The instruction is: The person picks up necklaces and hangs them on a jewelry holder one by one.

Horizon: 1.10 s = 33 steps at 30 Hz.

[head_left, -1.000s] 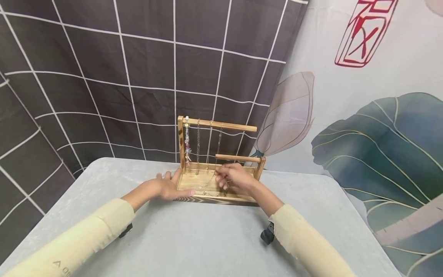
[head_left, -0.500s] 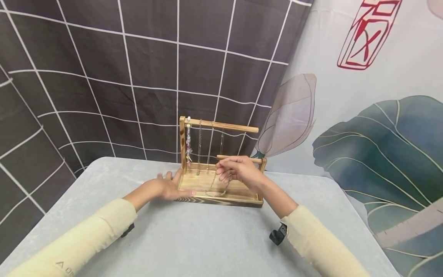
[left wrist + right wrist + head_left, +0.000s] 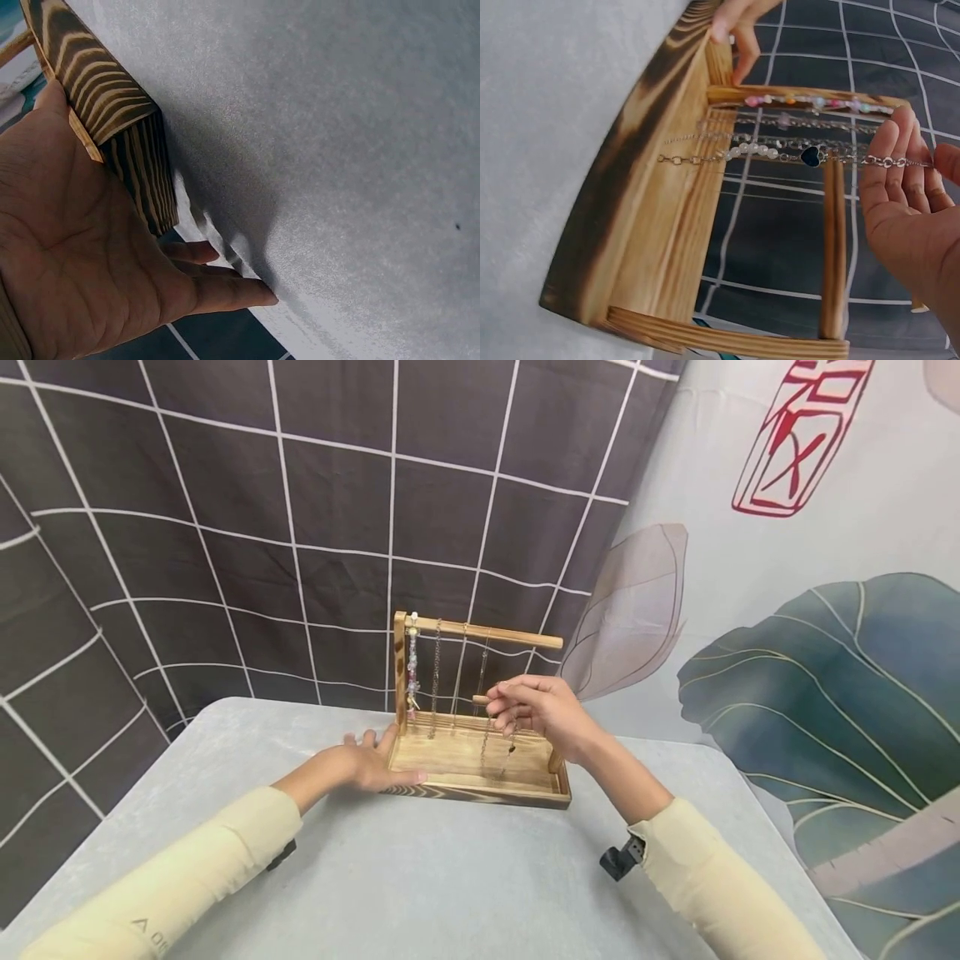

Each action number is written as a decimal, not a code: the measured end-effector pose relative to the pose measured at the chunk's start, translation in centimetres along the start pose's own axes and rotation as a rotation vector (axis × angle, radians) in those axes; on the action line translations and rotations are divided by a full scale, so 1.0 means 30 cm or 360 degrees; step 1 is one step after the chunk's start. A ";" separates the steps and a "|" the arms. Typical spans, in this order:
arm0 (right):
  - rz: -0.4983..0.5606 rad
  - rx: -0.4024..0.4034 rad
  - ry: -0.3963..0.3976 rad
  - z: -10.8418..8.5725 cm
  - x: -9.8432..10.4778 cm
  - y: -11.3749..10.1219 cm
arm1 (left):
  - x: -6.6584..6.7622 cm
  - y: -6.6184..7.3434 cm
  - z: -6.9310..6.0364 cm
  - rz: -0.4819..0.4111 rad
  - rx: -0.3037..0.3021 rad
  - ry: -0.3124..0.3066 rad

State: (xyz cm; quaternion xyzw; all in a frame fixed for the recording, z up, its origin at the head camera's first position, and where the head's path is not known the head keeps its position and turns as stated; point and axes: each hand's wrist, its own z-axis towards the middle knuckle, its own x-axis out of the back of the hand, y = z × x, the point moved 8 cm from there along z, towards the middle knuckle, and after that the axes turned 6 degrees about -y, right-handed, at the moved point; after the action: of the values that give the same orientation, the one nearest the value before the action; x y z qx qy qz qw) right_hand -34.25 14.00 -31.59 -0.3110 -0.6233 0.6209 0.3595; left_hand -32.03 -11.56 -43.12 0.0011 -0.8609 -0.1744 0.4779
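Observation:
My right hand pinches a silver chain bracelet by its end, thumb against fingertips. The bracelet hangs down over the tray, with white pearl beads and a dark heart charm. Its held end is partly hidden by the fingers. A wooden jewelry stand has a tray base, a tall upper bar and a shorter lower bar, mostly behind the right hand. My left hand rests against the stand's left front corner, thumb on the front rim and fingers extended along the side.
A colourful beaded strand hangs at the upper bar's left end, followed by several thin chains. The stand sits on a grey-covered table. A dark grid curtain hangs close behind.
My right hand has risen and moved right, lifting the bracelet off the tray floor up near the lower bar. The left hand has stayed on the stand's corner.

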 end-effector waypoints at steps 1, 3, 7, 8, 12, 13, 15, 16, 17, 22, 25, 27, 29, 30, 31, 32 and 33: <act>0.0001 0.0012 0.0013 -0.003 0.006 -0.009 | 0.000 0.001 0.002 0.0004 0.0000 0.0002; 0.0007 0.0034 0.0034 -0.011 0.017 -0.028 | 0.002 0.003 0.004 0.0012 -0.0003 0.0001; 0.0009 0.0076 0.0066 -0.022 0.033 -0.066 | 0.001 0.001 0.013 0.0004 -0.0010 -0.0014; 0.0009 0.0082 0.0068 -0.025 0.035 -0.075 | -0.001 -0.002 0.018 -0.0004 -0.0011 -0.0020; 0.0015 0.0102 0.0090 -0.030 0.051 -0.104 | -0.018 -0.029 0.058 -0.0004 0.0013 -0.0043; 0.0019 0.0106 0.0097 -0.031 0.056 -0.110 | -0.020 -0.032 0.066 -0.0005 0.0007 -0.0040; 0.0029 0.0112 0.0113 -0.033 0.064 -0.123 | -0.028 -0.042 0.087 -0.0007 0.0013 -0.0044; 0.0034 0.0113 0.0119 -0.034 0.067 -0.127 | -0.030 -0.043 0.093 -0.0016 0.0007 -0.0047; 0.0037 0.0116 0.0122 -0.036 0.070 -0.132 | -0.033 -0.045 0.100 -0.0021 0.0003 -0.0049; 0.0025 0.0169 0.0148 -0.042 0.079 -0.155 | -0.038 -0.051 0.114 -0.0001 0.0016 -0.0044; 0.0020 0.0205 0.0175 -0.044 0.087 -0.167 | -0.025 -0.043 0.095 0.0000 0.0019 -0.0028; 0.0025 0.0211 0.0188 -0.047 0.092 -0.171 | -0.021 -0.040 0.079 0.0003 0.0042 -0.0052; 0.0028 0.0211 0.0198 -0.051 0.097 -0.174 | -0.013 -0.029 0.056 -0.0008 0.0032 -0.0051; 0.0033 0.0215 0.0203 -0.053 0.100 -0.177 | -0.012 -0.026 0.048 -0.0007 0.0032 -0.0056; 0.0038 0.0223 0.0208 -0.055 0.103 -0.181 | -0.009 -0.021 0.037 -0.0005 0.0032 -0.0059; 0.0045 0.0232 0.0210 -0.058 0.106 -0.187 | -0.005 -0.015 0.028 -0.0003 0.0028 -0.0054; 0.0052 0.0242 0.0214 -0.060 0.109 -0.193 | -0.001 -0.012 0.021 -0.0005 0.0022 -0.0042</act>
State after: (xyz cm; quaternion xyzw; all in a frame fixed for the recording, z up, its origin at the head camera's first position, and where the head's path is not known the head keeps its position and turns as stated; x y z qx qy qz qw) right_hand -34.21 17.51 -25.67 -0.3340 -0.5438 0.6498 0.4129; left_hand -32.59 -11.69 -43.56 0.0035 -0.8683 -0.1693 0.4662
